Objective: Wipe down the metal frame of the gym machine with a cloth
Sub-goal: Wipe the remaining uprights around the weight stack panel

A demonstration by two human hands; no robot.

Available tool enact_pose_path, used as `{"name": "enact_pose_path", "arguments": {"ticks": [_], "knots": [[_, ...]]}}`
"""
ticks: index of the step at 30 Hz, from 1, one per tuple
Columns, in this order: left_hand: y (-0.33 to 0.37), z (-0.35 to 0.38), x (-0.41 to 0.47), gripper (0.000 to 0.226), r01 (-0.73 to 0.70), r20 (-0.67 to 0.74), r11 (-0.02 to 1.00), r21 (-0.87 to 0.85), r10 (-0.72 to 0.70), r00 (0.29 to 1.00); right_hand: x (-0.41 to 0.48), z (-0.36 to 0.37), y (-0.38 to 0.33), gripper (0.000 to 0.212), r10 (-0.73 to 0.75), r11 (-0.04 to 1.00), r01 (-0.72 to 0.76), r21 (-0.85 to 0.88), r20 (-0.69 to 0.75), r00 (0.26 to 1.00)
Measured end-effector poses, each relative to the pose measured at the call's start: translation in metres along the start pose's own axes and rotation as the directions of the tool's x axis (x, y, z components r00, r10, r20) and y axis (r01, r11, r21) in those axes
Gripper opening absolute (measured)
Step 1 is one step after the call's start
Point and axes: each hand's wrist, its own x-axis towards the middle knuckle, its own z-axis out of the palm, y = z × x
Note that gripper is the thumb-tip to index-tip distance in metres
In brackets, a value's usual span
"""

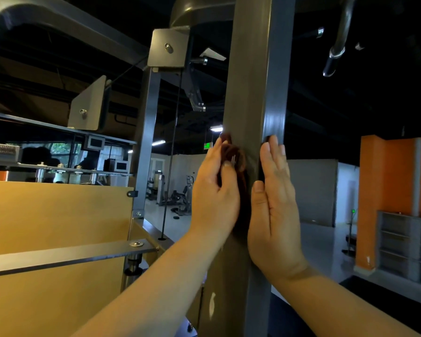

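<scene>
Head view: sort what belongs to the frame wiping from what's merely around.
In the job:
upright metal post
dark cloth, gripped by the left hand
right hand, flat against the post

Just around:
yellow panel
pulley plate
cable
orange wall
background gym machines

frame post [248, 81]: dull grey, kinda olive on the front face, darker slate on the side
cloth [236, 161]: dark reddish brown, plain as far as I can see
side panel [58, 215]: flat yellowy tan
far wall [394, 178]: bright orange
shelving [406, 244]: plain grey
exit sign [206, 145]: glowing green
pulley plate [159, 58]: matte grey, shiny silver bolt [168, 47]
ceiling [374, 105]: pretty much black
</scene>
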Motion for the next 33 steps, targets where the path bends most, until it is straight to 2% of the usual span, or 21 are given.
{"name": "enact_pose_path", "arguments": {"ticks": [5,8,10,12,15,19,20,22,24,26,29,33], "knots": [[-0.011,-0.006,-0.067,0.046,-0.073,0.017,0.997,-0.037,0.074,0.997,-0.002,0.001,0.0,0.054,0.015,1.0,-0.015,0.007,0.001,1.0],[-0.026,-0.009,-0.078,0.043,0.028,-0.03,0.999,-0.037,-0.029,0.999,-0.001,0.0,0.0,0.054,0.016,1.0,-0.016,0.007,-0.006,1.0],[-0.019,-0.007,-0.055,0.041,0.133,-0.05,0.991,-0.029,-0.134,0.99,0.0,-0.001,-0.001,0.054,0.018,1.0,-0.018,0.01,-0.009,1.0],[-0.003,-0.002,-0.027,0.039,0.165,-0.035,0.985,-0.04,-0.167,0.985,0.001,-0.002,-0.003,0.053,0.025,1.0,-0.026,0.018,0.011,1.0],[0.017,0.004,-0.02,0.042,0.029,0.008,0.997,-0.066,-0.029,1.0,0.008,-0.011,-0.005,0.054,0.05,0.996,-0.055,0.067,0.072,0.996],[0.003,0.0,-0.067,0.049,-0.168,0.071,0.986,-0.006,0.168,0.983,0.036,-0.021,-0.002,0.054,0.021,0.999,-0.026,0.047,0.098,0.995],[-0.004,-0.003,-0.075,0.05,-0.176,0.056,0.984,0.017,0.175,0.983,0.039,-0.02,0.0,0.054,0.027,0.998,-0.032,0.046,0.097,0.995],[-0.012,-0.005,-0.069,0.05,-0.094,0.001,0.995,0.011,0.094,0.996,0.037,-0.013,0.001,0.054,0.023,0.998,-0.027,0.054,0.073,0.997],[-0.007,-0.001,-0.04,0.046,-0.01,-0.013,0.999,-0.038,0.009,1.0,0.032,-0.009,0.003,0.053,0.015,0.998,-0.017,0.057,0.037,0.999],[0.006,0.006,-0.004,0.042,0.007,-0.003,0.999,-0.032,-0.007,1.0,0.03,-0.009,0.005,0.053,0.012,0.999,-0.013,0.049,0.031,0.999],[0.029,0.017,0.023,0.043,-0.086,0.041,0.996,-0.032,0.088,0.995,0.033,-0.01,0.005,0.052,0.013,0.997,-0.015,0.073,0.033,0.999],[0.019,0.012,-0.016,0.044,-0.289,0.089,0.957,-0.017,0.29,0.953,0.03,-0.013,0.002,0.05,0.022,0.986,-0.022,0.164,0.003,1.0]]}}
